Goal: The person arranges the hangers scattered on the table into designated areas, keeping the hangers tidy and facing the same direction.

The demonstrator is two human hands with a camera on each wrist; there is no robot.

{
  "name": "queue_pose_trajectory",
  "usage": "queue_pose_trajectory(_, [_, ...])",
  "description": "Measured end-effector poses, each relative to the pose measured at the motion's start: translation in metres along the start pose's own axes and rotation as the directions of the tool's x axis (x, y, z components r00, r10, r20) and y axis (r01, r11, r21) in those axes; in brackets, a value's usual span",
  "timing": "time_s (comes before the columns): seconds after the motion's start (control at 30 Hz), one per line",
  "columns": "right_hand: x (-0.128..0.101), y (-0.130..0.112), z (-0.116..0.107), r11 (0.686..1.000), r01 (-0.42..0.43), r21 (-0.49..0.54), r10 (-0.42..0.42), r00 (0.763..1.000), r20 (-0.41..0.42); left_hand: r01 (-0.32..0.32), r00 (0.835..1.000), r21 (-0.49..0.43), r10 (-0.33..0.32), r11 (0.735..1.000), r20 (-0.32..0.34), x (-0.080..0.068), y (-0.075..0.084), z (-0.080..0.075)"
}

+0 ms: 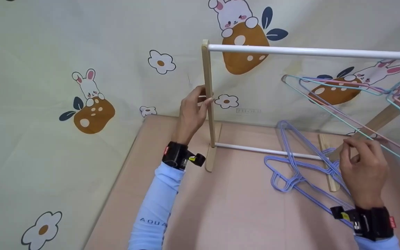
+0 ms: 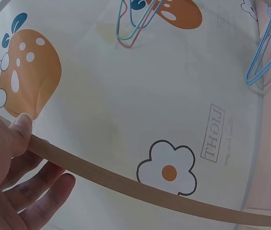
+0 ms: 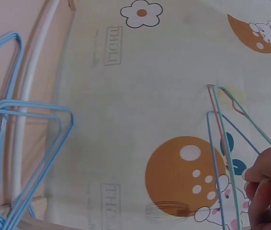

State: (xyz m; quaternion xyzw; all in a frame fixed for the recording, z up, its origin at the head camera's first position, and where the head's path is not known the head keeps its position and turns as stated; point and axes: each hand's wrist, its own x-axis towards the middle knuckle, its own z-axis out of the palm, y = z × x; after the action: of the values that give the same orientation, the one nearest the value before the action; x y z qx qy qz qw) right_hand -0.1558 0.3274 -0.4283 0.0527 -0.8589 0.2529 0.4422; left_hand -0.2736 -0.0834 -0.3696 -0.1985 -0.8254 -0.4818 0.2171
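Observation:
My left hand (image 1: 193, 109) pinches the near wooden post (image 1: 208, 76) of a hanger rack between thumb and fingers, about midway up. In the left wrist view the thumb lies on one side of the post, with the other fingers behind it. My right hand (image 1: 365, 170) has loosely bent fingers, with nothing visible in them. Beside it in the right wrist view are green, pink and blue wire hangers (image 3: 231, 158). Those hangers hang from the rack's white top rail (image 1: 311, 52). In the head view the right hand overlaps the loose blue hangers (image 1: 292, 166) below.
A lower white bar (image 1: 255, 148) joins the rack's wooden feet (image 1: 211, 159) on the pinkish tabletop (image 1: 241, 205). The far wooden post (image 1: 391, 113) leans across the right side of the head view. Behind stands a wall covering (image 1: 127, 45) printed with rabbits and flowers.

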Motion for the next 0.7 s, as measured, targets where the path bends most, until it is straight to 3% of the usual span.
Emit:
queue_pose_trajectory(0.17, [-0.016,0.005,0.004,0.999,-0.035,-0.037,0.039,0.994,0.103,0.006,1.0,-0.016,-0.006,1.0,-0.002,0.0,0.0,0.0])
queue_pose_trajectory(0.3, [-0.031,0.01,0.009,0.993,-0.084,-0.079,0.099,0.976,0.195,-0.001,1.0,-0.017,0.001,1.0,-0.006,0.0,0.0,0.0])
queue_pose_trajectory(0.53, [-0.057,0.018,0.018,0.985,-0.129,-0.114,0.159,0.935,0.317,-0.002,1.0,-0.01,0.002,1.0,0.001,0.0,0.0,0.0])
queue_pose_trajectory(0.7, [-0.074,0.024,0.026,0.977,-0.151,-0.151,0.202,0.885,0.418,0.006,1.0,-0.011,-0.006,1.0,0.006,-0.001,0.0,0.0])
